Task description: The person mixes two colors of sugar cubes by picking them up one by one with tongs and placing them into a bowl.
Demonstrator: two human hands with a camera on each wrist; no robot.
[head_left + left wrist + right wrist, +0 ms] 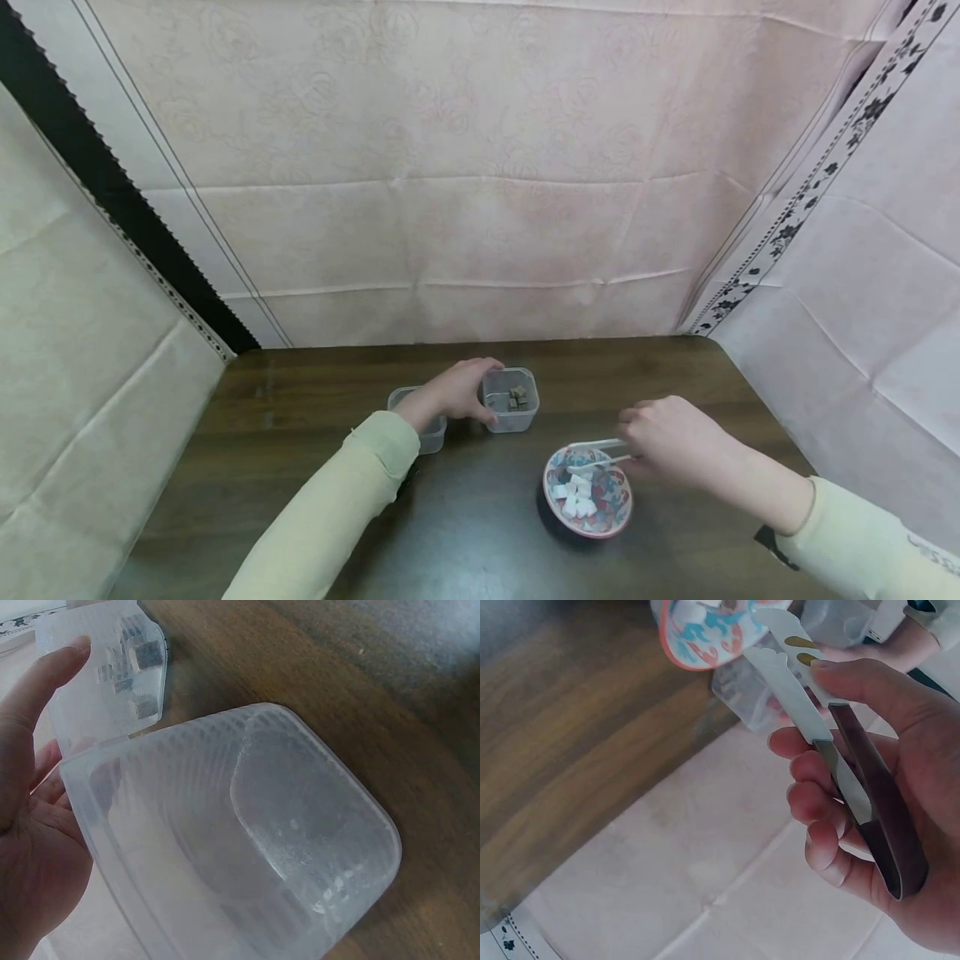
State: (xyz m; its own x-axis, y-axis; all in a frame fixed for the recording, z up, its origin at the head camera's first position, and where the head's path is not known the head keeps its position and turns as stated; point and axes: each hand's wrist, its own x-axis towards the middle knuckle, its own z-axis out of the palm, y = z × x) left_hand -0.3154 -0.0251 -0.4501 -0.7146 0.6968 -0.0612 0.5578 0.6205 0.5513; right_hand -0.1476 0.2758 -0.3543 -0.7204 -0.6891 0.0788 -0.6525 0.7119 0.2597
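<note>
Just right of the middle of the dark brown wooden desk (690,375) stands a round, reddish-rimmed bowl (611,502) patterned in red and blue, with a cluster of small white pieces (579,500) inside. Over its far side reach white-bladed, brown-handled tongs (875,780), gripped in the curled fingers of the right hand (667,437); the tips stand apart, and whether anything lies between them I cannot tell. Beyond the bowl and to its left, a square, clear plastic container (513,423) holds a few small brownish cubes (518,397). The left hand (456,392) grips it by its left side, thumb and fingers at opposite corners. Beside it, partly hidden under the left wrist, sits a second clear plastic tub (330,825), showing only pale residue. Judging from this, the white pieces look dealt with, while the cubes remain in their container. Between container and bowl runs a short bare stretch of desk, free for the tongs to cross. The desk's far edge lies close behind the container, with a pale cloth screen (450,242) beyond; side cloths flank both ends. More open room lies along the far right, whereas the left forearm crowds the near left.
</note>
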